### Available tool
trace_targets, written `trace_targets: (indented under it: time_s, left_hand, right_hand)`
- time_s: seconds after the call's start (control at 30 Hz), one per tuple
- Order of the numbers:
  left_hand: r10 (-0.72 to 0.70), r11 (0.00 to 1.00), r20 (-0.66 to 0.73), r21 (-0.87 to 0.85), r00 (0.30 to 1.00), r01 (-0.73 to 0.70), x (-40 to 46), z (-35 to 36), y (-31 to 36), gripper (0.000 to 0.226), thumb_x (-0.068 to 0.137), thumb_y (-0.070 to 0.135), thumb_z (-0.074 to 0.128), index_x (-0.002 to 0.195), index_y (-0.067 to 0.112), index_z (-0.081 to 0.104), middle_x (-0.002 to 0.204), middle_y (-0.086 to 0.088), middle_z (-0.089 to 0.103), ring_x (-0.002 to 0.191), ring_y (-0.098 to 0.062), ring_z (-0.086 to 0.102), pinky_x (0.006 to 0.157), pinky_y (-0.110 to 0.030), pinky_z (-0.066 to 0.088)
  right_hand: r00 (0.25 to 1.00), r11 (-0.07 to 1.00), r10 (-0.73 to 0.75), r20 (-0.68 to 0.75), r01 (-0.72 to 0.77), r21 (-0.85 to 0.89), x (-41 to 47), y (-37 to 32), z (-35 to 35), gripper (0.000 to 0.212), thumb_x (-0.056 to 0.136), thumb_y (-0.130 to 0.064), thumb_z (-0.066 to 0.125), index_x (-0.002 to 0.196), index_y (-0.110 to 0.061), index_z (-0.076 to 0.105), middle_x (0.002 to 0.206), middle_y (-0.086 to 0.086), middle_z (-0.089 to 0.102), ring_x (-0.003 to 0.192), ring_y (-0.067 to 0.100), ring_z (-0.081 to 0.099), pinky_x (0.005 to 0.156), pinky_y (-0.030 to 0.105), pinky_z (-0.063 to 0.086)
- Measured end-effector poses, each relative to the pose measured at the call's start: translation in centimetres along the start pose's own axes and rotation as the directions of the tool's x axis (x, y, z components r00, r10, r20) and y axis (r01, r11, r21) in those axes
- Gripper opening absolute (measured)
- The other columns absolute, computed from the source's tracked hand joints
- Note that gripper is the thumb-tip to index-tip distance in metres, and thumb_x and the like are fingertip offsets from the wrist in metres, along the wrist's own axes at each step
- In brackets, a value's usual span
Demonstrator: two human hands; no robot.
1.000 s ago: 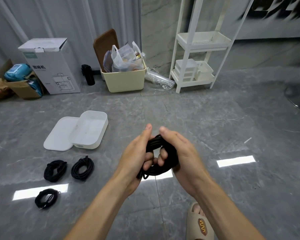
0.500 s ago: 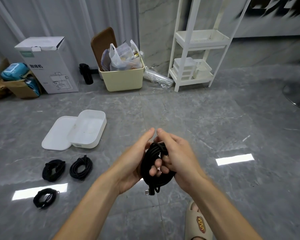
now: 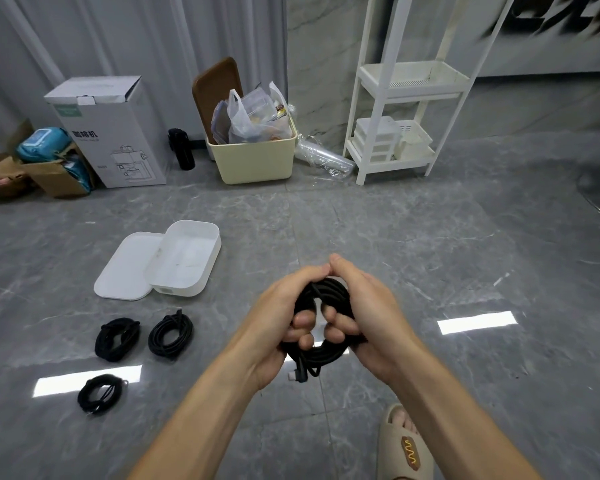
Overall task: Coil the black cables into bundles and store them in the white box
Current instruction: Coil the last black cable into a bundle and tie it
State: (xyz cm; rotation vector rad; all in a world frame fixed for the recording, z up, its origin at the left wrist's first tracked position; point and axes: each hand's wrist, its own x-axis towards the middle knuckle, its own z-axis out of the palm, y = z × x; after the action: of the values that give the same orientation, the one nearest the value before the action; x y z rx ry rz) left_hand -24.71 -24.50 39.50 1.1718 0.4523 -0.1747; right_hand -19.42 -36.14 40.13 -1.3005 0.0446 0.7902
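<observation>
A coiled black cable (image 3: 326, 355) is held in the air at mid-frame, its plug end dangling below. My left hand (image 3: 281, 320) grips the coil's left side and my right hand (image 3: 364, 317) grips its right side, fingers curled through the loop. The white box (image 3: 187, 258) sits open on the grey floor to the left, its lid (image 3: 125, 268) lying against it. Three coiled black cable bundles lie on the floor nearer me: one (image 3: 116, 337), one (image 3: 170, 336) and one (image 3: 99, 393).
Against the far wall stand a white carton (image 3: 111, 133), a cream bin (image 3: 253, 157) with plastic bags, a black bottle (image 3: 181, 148) and a white shelf rack (image 3: 395, 98). A brown cardboard box (image 3: 49, 168) is far left. My sandalled foot (image 3: 406, 445) shows at the bottom right.
Both hands have shifted round the coil, closing tighter on its two sides. The plug end hangs lower at the bottom. The view has tilted slightly.
</observation>
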Motion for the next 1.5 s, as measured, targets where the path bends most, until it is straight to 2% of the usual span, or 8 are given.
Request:
trace_targets:
  time_s: [0.1,0.2,0.47,0.77,1.0,1.13,1.23,1.5]
  left_hand:
    - [0.033,0.990,-0.050,-0.136,0.998,-0.040,0.3,-0.4,0.3,0.034,0.090,0.038,0.060,0.094,0.009,0.079,0.053,-0.005,0.047,0.045,-0.015,0.046,0.033,-0.016,0.029]
    - [0.044,0.980,-0.094,-0.192,0.995,-0.062,0.3,-0.4,0.4,0.038,0.092,0.033,0.058,0.078,0.004,0.077,0.047,-0.008,0.047,0.040,-0.018,0.042,0.031,-0.016,0.030]
    - [0.018,0.973,-0.169,-0.222,0.985,-0.056,0.5,0.5,-0.1,0.021,0.092,0.023,0.063,0.080,0.012,0.050,0.043,0.002,0.028,0.029,-0.009,0.023,0.034,-0.022,0.039]
    - [0.030,0.988,-0.250,-0.141,0.968,-0.067,0.4,-0.9,-0.3,0.043,0.092,0.047,0.060,0.064,0.016,0.055,0.057,-0.006,0.041,0.049,-0.017,0.040,0.051,-0.026,0.042]
    - [0.016,0.981,-0.327,-0.179,0.945,-0.078,0.3,-0.8,-0.4,0.031,0.096,0.036,0.055,0.076,0.014,0.062,0.050,0.002,0.041,0.044,-0.013,0.041,0.047,-0.028,0.041]
    - [0.040,0.976,-0.356,-0.184,0.934,-0.113,-0.1,-0.7,-0.2,0.032,0.098,0.032,0.053,0.077,0.012,0.065,0.055,0.001,0.051,0.045,-0.011,0.047,0.048,-0.025,0.044]
    - [0.031,0.977,-0.389,-0.181,0.921,-0.110,-0.4,-0.5,-0.3,0.029,0.097,0.028,0.054,0.095,0.005,0.071,0.071,-0.005,0.062,0.060,-0.015,0.059,0.056,-0.029,0.050]
    - [0.188,0.982,-0.325,0.037,0.927,-0.187,-2.4,0.2,-0.6,0.028,0.097,0.047,0.052,0.112,0.029,0.067,0.100,0.007,0.074,0.092,-0.009,0.071,0.081,-0.035,0.056]
  right_hand:
    - [0.997,0.992,0.009,0.079,-0.019,0.123,0.0,0.5,0.0,0.037,0.100,-0.044,0.052,0.100,-0.010,0.066,0.058,0.007,0.055,0.046,0.016,0.050,0.052,0.027,0.050]
    - [0.991,0.988,0.041,0.126,-0.059,0.142,0.2,0.7,0.2,0.043,0.099,-0.049,0.049,0.073,-0.021,0.069,0.054,0.002,0.047,0.048,0.015,0.048,0.062,0.028,0.049]
    - [0.991,0.986,0.038,-0.132,-0.015,0.169,0.8,1.2,1.5,0.055,0.101,-0.038,0.054,0.049,-0.020,0.049,0.039,-0.004,0.022,0.031,0.011,0.022,0.036,0.022,0.029]
    - [0.993,0.992,-0.047,0.113,0.033,0.121,-0.2,1.5,1.1,0.036,0.099,-0.042,0.056,0.075,-0.019,0.068,0.057,-0.002,0.047,0.050,0.010,0.053,0.058,0.021,0.049]
    - [0.991,0.995,-0.080,0.111,0.086,-0.048,-0.4,1.4,1.6,0.032,0.104,-0.031,0.050,0.077,-0.015,0.047,0.057,-0.003,0.042,0.058,0.009,0.059,0.064,0.021,0.047]
    - [0.991,0.996,-0.083,0.101,0.086,-0.034,-0.2,1.4,1.9,0.024,0.102,-0.030,0.056,0.100,-0.007,0.061,0.081,0.004,0.066,0.075,0.013,0.067,0.075,0.026,0.055]
    - [0.995,0.996,-0.075,0.070,0.078,-0.044,-0.2,1.9,1.9,0.028,0.098,-0.027,0.062,0.121,-0.011,0.061,0.115,0.008,0.071,0.109,0.019,0.068,0.095,0.040,0.056]
    - [0.994,0.992,-0.077,0.073,0.069,0.107,-1.4,1.6,1.6,0.029,0.102,-0.020,0.056,0.125,-0.005,0.062,0.117,0.011,0.072,0.112,0.027,0.069,0.094,0.043,0.057]
